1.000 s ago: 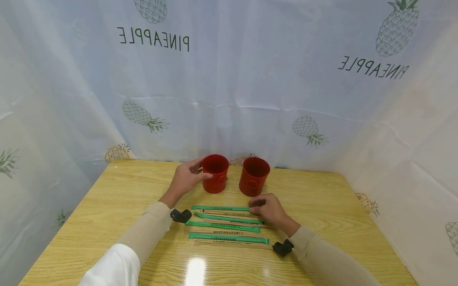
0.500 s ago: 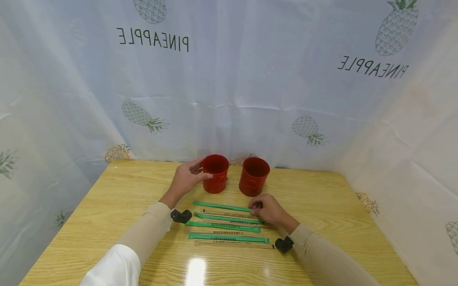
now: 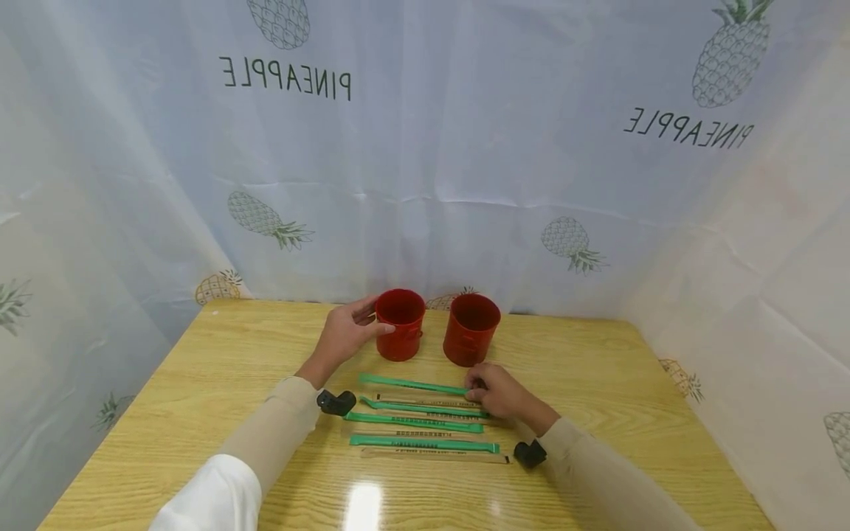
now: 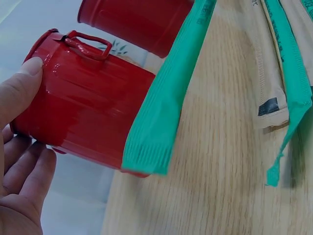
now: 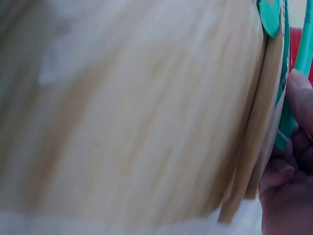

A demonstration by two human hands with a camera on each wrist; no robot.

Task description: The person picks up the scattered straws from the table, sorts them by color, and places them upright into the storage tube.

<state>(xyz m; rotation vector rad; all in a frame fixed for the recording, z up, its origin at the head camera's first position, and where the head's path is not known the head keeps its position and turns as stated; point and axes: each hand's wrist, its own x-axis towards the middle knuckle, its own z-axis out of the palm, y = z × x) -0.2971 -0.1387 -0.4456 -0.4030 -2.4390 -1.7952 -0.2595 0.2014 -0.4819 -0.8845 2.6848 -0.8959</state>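
Toward the back of the table (image 3: 564, 361), a left red bucket (image 3: 399, 344) and a right red bucket (image 3: 468, 344) stand mouth up, dark red inside. The left hand (image 3: 341, 335) clasps the first between thumb and fingers; the right hand (image 3: 506, 392) pinches a green packet (image 3: 412, 384) in front.

The desk (image 3: 571, 369) has a light yellow wood surface with clear grain. It is shiny, and a white reflection (image 3: 364, 505) shows on its near part. Toward the back edge stand a left red cup (image 3: 400, 344) and a right red cup (image 3: 466, 346), side by side with a gap between them. In front of these, long thin green packets (image 3: 425, 444) and brown packets (image 3: 434, 456) lie crosswise, almost parallel, in alternating order.
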